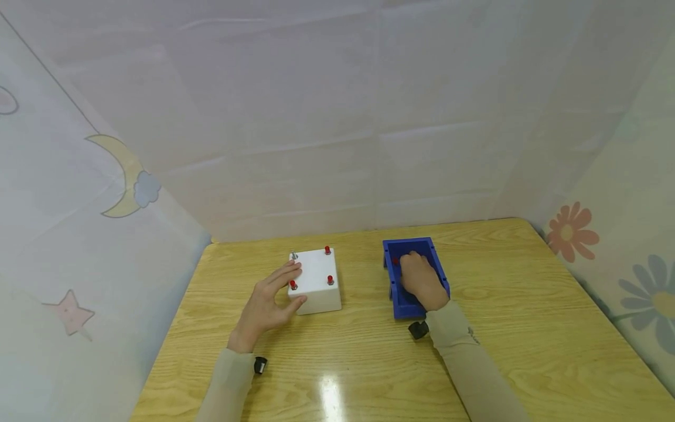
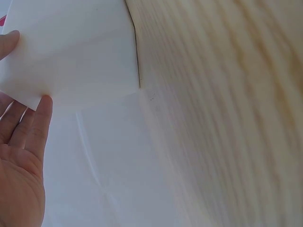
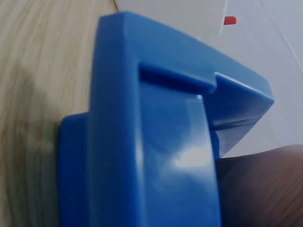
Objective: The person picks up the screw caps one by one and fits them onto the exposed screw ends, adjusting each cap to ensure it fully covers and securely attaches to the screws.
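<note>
A white box point(image 1: 315, 272) stands on the table, with small red-topped fittings point(image 1: 330, 280) at three corners of its top. At the far left corner is a bare metal fitting point(image 1: 294, 256). My left hand point(image 1: 267, 303) grips the box's left side, thumb on the near face and fingers along the left edge; the left wrist view shows the thumb and fingers point(image 2: 40, 125) on either side of a corner. To the right, my right hand point(image 1: 420, 278) reaches down inside a blue bin point(image 1: 407, 310). Its fingertips are hidden, so I cannot tell what they hold. A small red piece point(image 1: 395, 261) lies in the bin.
Both things stand on a wood-grain table point(image 1: 358, 351). White sheeting point(image 1: 316, 117) rises behind the table, with printed sheets at both sides. Black wrist devices point(image 1: 419, 329) sit at both cuffs.
</note>
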A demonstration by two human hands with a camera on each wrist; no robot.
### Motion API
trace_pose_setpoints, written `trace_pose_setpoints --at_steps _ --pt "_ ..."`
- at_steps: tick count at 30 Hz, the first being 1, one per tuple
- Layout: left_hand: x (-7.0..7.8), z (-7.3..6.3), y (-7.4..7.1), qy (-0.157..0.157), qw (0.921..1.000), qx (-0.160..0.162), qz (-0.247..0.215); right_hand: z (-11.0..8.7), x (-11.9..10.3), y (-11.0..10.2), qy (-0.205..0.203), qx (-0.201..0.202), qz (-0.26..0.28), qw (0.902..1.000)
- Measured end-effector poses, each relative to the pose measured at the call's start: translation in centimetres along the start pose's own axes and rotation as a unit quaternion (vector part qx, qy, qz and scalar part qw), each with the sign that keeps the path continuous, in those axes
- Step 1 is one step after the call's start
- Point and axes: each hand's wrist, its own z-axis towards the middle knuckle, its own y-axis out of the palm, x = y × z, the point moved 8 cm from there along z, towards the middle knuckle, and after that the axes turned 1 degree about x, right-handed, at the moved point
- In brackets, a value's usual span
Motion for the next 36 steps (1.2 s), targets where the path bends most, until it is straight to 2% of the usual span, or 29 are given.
trace_pose_setpoints --at_steps 16,26,36 --pt "0.03 -0.03 -0.01 -0.005 1.0000 -0.003 0.004 -0.60 -0.28 0.24 0.023 -0.014 0.006 0.9996" --pt "0.07 0.01 -0.04 -0.002 1.0000 -0.001 0.000 -0.48 -0.34 -0.10 0.005 0.022 -0.005 0.9997" --pt "0.00 0.05 0.02 -0.001 1.0000 -0.003 -0.003 -0.14 -0.19 0.06 0.002 0.027 0.013 0.9996"
